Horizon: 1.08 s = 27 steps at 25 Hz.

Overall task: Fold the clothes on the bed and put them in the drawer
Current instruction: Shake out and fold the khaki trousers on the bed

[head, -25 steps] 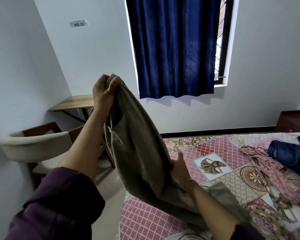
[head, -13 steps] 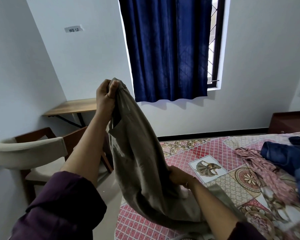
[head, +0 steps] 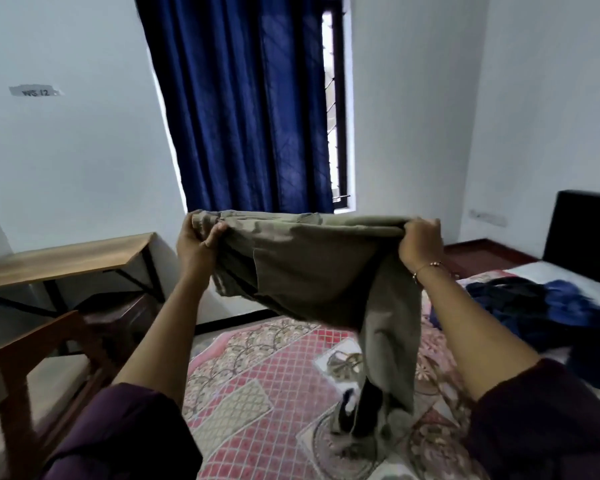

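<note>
Two bare forearms in dark purple sleeves point(head: 125, 434) pushed up; thin gold-coloured bracelet point(head: 429, 267) on right wrist.

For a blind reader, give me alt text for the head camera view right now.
Two hands, left hand and right hand, grip an olive-grey garment stretched between them above a patterned bedspread, one end hanging down. Dark blue clothes lie at right; a blue curtain hangs behind.

Both arms raised, left hand point(head: 197, 241) and right hand point(head: 419, 241) gripping.

dim window daylight, soft wide-angle blur
</note>
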Motion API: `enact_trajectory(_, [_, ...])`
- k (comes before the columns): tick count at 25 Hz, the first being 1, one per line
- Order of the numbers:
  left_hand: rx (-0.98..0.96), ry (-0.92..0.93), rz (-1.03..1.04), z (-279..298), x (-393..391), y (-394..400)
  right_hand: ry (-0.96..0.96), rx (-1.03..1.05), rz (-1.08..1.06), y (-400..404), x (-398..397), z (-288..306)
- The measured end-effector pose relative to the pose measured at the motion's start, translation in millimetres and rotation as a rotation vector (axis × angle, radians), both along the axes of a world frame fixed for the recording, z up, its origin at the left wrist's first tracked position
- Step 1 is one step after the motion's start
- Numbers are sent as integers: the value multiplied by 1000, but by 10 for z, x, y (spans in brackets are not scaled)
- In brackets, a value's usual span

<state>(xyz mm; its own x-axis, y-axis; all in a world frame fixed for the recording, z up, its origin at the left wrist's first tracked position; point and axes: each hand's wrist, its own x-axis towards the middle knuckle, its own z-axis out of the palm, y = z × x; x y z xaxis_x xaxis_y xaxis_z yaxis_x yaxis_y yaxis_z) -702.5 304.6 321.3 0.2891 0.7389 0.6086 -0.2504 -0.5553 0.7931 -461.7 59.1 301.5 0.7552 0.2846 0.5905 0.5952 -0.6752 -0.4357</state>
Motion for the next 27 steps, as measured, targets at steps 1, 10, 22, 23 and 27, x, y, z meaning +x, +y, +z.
enact_trajectory(1, [14, 38, -22, -24, 120, -45, -72, 36, -29, -115, 90, 185])
enact_trajectory(10, [526, 628, 215, -309, 826, -299, -85, -75, -220, -848, 548, 131])
enact_trajectory(22, [662, 1165, 45, -1432, 2554, -499, 430, -158, -356, -1143, 1911, -1327])
enact_trajectory(23, [703, 1157, 76, -1450, 2745, -535, 375, -122, -388, -1136, 2051, -1316])
enact_trajectory(27, [684, 1081, 147, -1423, 3558, -566, -1, -33, -467, -1052, 2517, -1194])
